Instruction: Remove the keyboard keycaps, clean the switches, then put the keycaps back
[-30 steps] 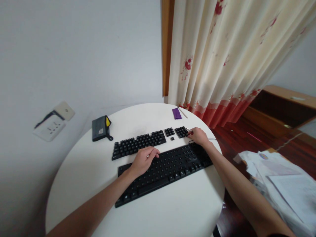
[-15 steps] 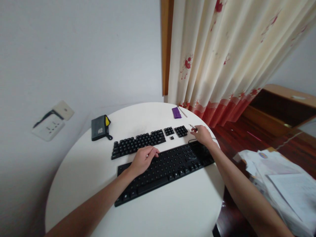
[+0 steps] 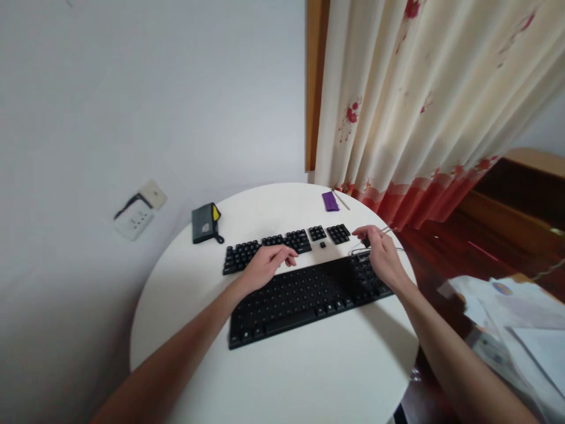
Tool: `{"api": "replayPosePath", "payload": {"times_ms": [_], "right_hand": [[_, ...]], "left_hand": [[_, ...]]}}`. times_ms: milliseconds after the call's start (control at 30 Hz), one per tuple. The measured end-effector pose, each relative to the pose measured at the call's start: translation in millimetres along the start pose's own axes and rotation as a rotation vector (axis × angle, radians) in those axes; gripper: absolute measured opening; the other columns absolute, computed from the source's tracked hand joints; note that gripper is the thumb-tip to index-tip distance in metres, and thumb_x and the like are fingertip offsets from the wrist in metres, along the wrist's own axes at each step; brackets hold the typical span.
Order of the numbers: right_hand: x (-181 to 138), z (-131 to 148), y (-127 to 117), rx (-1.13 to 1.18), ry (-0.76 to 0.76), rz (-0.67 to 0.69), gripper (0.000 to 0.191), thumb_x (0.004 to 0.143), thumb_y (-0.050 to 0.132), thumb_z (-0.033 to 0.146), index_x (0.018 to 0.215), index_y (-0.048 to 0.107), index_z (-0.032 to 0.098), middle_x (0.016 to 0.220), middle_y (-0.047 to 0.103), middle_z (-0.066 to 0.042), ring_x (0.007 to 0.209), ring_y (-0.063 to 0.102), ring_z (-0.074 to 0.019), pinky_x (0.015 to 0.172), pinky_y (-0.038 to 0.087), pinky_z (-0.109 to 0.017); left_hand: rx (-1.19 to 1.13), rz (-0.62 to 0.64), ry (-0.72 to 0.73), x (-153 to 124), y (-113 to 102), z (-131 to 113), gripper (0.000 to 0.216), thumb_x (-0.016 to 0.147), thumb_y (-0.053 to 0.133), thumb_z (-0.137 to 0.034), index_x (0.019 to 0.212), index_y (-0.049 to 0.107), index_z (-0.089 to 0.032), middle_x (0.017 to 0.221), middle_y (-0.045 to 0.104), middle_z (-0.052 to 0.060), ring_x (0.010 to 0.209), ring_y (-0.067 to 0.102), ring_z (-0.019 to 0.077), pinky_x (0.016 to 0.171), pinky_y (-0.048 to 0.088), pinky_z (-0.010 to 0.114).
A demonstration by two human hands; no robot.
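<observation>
A black keyboard (image 3: 304, 294) lies across the round white table, with most of its middle stripped of keycaps. Behind it, loose black keycaps (image 3: 298, 240) are set out in blocks, and a single keycap (image 3: 322, 244) sits apart. My left hand (image 3: 269, 265) hovers over the keyboard's back edge, fingers loosely bent and nothing visible in them. Over the number-pad end, my right hand (image 3: 379, 250) is closed on a thin two-pronged tool (image 3: 387, 228), whose prongs point away to the right. A dark bit shows under its fingertips; I cannot tell what it is.
A dark zip pouch (image 3: 205, 224) lies at the back left of the table (image 3: 309, 371). At the back right are a purple cloth (image 3: 330, 201) and a slim stick (image 3: 342, 200). The keyboard's cable runs near my right hand. Papers (image 3: 507, 312) lie right of the table.
My right hand has turned, so the tool's tip points right instead of left. The left hand's fingers have straightened a little. The whole view has shifted left.
</observation>
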State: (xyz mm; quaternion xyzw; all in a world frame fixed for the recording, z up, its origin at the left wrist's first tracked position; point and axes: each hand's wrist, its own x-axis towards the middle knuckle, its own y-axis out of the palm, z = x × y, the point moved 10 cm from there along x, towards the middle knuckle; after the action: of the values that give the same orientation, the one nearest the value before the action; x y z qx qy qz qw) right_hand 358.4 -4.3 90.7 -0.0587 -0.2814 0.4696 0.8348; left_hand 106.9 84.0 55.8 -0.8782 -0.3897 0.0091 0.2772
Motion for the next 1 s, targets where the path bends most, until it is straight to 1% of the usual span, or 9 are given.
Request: {"api": "replayPosePath", "payload": {"times_ms": [100, 200, 367, 433, 533, 633, 767, 900, 1000], "right_hand": [[-27.8, 15.5, 41.3, 0.073, 0.068, 0.155, 0.051, 0.101, 0.03, 0.051, 0.09, 0.067, 0.018, 0.066, 0.054, 0.0, 0.063, 0.05, -0.0161, 0.06, 0.038, -0.027], [-57.2, 31.5, 88.8, 0.205, 0.118, 0.356, 0.041, 0.099, 0.039, 0.048, 0.089, 0.065, 0.018, 0.059, 0.047, 0.003, 0.056, 0.046, -0.0136, 0.053, 0.035, -0.025], [-98.3, 57.1, 154.5, 0.417, 0.197, 0.621, 0.027, 0.092, 0.051, 0.037, 0.079, 0.062, 0.017, 0.056, 0.053, 0.004, 0.047, 0.045, -0.0097, 0.045, 0.032, -0.021], [-112.6, 65.2, 174.4, 0.473, 0.238, 0.69, 0.02, 0.088, 0.054, 0.032, 0.079, 0.062, 0.017, 0.056, 0.056, 0.003, 0.043, 0.046, -0.0089, 0.042, 0.032, -0.02], [-132.6, 73.7, 200.8, 0.523, 0.292, 0.757, 0.012, 0.084, 0.055, 0.025, 0.078, 0.062, 0.017, 0.058, 0.06, 0.002, 0.044, 0.053, -0.01, 0.043, 0.037, -0.019], [-148.1, 75.2, 223.9, 0.493, 0.304, 0.79, 0.009, 0.081, 0.054, 0.021, 0.076, 0.061, 0.017, 0.058, 0.061, 0.002, 0.047, 0.058, -0.0115, 0.043, 0.039, -0.019], [-159.8, 73.2, 244.3, 0.382, 0.261, 0.814, 0.009, 0.079, 0.052, 0.017, 0.072, 0.059, 0.018, 0.055, 0.059, 0.003, 0.045, 0.06, -0.0121, 0.041, 0.037, -0.018], [-162.1, 79.4, 248.3, 0.265, 0.182, 0.797, 0.013, 0.08, 0.051, 0.015, 0.07, 0.058, 0.018, 0.05, 0.056, 0.004, 0.045, 0.06, -0.0124, 0.042, 0.036, -0.018], [-162.2, 86.3, 250.0, 0.196, 0.15, 0.804, 0.015, 0.082, 0.05, 0.014, 0.07, 0.058, 0.018, 0.05, 0.057, 0.003, 0.045, 0.061, -0.0124, 0.041, 0.033, -0.018]], "left_hand": [[0.001, 0.068, -0.015, -5.3, -14.2, -9.5, 0.033, 0.099, 0.046, -0.036, 0.102, 0.071, -0.014, 0.091, 0.074, 0.008, 0.084, 0.067, 0.0162, 0.078, 0.05, 0.027], [0.05, 0.075, -0.05, -22.8, -31.2, -11.5, 0.03, 0.097, 0.05, -0.035, 0.104, 0.07, -0.014, 0.093, 0.073, 0.007, 0.084, 0.066, 0.016, 0.077, 0.051, 0.027], [0.182, 0.019, -0.163, -75.0, -56.3, 3.4, 0.023, 0.092, 0.057, -0.031, 0.101, 0.073, -0.017, 0.095, 0.074, 0.006, 0.086, 0.066, 0.0173, 0.075, 0.049, 0.026], [0.225, 0.0, -0.199, -99.6, -62.4, 11.6, 0.021, 0.09, 0.06, -0.031, 0.099, 0.075, -0.019, 0.095, 0.074, 0.005, 0.085, 0.066, 0.0174, 0.075, 0.049, 0.026], [0.222, -0.001, -0.273, -136.3, -62.3, 26.7, 0.018, 0.088, 0.063, -0.03, 0.096, 0.076, -0.02, 0.09, 0.073, 0.004, 0.08, 0.065, 0.0162, 0.072, 0.048, 0.024], [0.147, 0.002, -0.359, -168.8, -52.0, 41.8, 0.017, 0.081, 0.07, -0.028, 0.093, 0.076, -0.019, 0.086, 0.069, 0.003, 0.076, 0.063, 0.0157, 0.069, 0.048, 0.024], [0.054, -0.034, -0.466, -198.7, -34.3, 59.6, 0.026, 0.066, 0.081, -0.022, 0.091, 0.075, -0.018, 0.082, 0.063, 0.001, 0.07, 0.059, 0.0148, 0.062, 0.046, 0.023], [-0.007, -0.146, -0.445, -208.0, -28.9, 64.2, 0.02, 0.068, 0.079, -0.02, 0.087, 0.073, -0.017, 0.082, 0.06, 0.001, 0.074, 0.058, 0.0151, 0.065, 0.046, 0.024], [-0.026, -0.184, -0.427, -208.1, -27.4, 65.5, 0.017, 0.07, 0.079, -0.021, 0.084, 0.071, -0.016, 0.082, 0.059, 0.001, 0.074, 0.058, 0.0152, 0.065, 0.046, 0.024]]}}
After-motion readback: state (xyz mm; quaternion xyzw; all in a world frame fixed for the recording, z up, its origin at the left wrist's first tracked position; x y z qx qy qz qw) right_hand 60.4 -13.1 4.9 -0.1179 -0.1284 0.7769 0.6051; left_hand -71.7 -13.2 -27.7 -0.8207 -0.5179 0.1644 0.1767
